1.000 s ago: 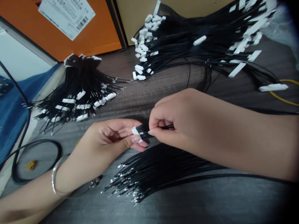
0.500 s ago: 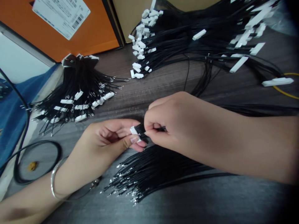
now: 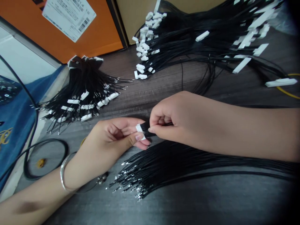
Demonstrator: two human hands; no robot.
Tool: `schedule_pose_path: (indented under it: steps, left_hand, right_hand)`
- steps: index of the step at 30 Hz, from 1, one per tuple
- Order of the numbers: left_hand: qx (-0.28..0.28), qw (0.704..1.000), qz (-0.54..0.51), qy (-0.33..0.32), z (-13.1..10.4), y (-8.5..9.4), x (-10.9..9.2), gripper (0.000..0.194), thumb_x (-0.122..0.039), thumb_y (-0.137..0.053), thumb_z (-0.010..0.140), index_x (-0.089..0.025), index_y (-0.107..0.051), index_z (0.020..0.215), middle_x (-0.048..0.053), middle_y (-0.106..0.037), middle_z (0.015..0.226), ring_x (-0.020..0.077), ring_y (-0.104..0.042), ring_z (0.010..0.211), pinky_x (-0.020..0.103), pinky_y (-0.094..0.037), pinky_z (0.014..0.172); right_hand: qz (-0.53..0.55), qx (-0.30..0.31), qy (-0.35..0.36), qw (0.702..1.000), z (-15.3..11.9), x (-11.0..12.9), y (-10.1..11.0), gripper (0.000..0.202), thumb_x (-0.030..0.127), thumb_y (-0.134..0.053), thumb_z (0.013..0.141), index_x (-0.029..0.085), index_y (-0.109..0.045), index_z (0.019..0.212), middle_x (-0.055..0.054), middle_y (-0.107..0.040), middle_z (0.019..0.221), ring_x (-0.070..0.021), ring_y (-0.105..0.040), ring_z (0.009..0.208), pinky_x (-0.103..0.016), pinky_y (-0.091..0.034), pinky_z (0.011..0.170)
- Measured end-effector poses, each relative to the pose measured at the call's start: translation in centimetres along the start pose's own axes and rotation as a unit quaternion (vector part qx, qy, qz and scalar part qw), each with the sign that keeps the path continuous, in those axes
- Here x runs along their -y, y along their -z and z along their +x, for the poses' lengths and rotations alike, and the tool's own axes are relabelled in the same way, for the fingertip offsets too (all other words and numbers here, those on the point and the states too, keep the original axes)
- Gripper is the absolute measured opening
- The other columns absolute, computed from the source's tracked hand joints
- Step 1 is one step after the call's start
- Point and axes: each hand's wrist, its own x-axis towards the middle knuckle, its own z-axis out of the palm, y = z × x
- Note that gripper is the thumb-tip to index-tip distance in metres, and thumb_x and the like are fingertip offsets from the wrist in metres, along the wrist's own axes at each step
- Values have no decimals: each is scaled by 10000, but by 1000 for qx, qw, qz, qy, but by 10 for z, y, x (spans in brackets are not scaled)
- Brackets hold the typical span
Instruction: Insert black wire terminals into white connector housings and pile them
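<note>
Two hands, one white connector (image 3: 139, 127). Left hand (image 3: 111, 137), palm partly upturned, pinches it between thumb and fingers. Right hand (image 3: 174, 117), knuckles up, thumb and forefinger pinching black wire (image 3: 146, 127) just beside it. One loose bundle (image 3: 168, 161) nearer than the fingers; two heaps (image 3: 82, 81) beyond.

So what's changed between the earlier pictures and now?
The right hand, pinched on thin black wire, has moved slightly left, closer to the white block-shaped plastic connector. Nothing visibly taken up or let go: the left hand still holds the connector, and the fanned silver-tipped black wire bundle lies where it was.
</note>
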Motion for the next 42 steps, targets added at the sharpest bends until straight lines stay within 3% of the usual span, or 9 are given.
schedule_pose_path:
  steps: [11,17,22,32,42]
  left_hand:
    - [-2,1000,-5,-3,-1,1,2,185,-126,-615,791,-149,-669,966,6,-726,758,82,-684,666,108,-561,655]
    - [-9,1000,-1,-3,0,0,2,184,-112,-614,785,-159,-673,952,7,-728,755,95,-690,661,121,-566,650]
    - [-10,1000,13,-9,0,1,2,180,-130,-622,784,-183,-679,947,-3,-728,751,97,-691,658,132,-570,653]
    - [-23,1000,9,13,1,1,3,169,-139,-638,768,-155,-676,931,10,-728,738,93,-688,644,115,-560,638]
    - [-3,1000,-21,19,1,2,0,176,-139,-622,793,-161,-670,961,10,-727,741,100,-689,664,132,-568,650]
  right_hand:
    - [-36,23,8,999,3,2,-5,207,184,-518,795,165,-652,639,33,-558,528,-62,-462,468,-208,-296,441]
    - [-15,-56,29,998,2,-3,-11,170,169,-614,746,170,-619,576,56,-536,527,-57,-467,522,-211,-302,505]
    - [-69,-7,28,997,4,2,-8,122,138,-621,742,170,-651,628,45,-581,591,-69,-498,582,-210,-320,542]
    - [4,-64,22,998,0,-2,-7,138,220,-570,748,196,-661,647,60,-567,549,-53,-461,495,-193,-315,480]
    - [74,-98,113,986,3,-16,-15,139,168,-551,741,153,-598,611,51,-544,583,-40,-446,548,-199,-287,520]
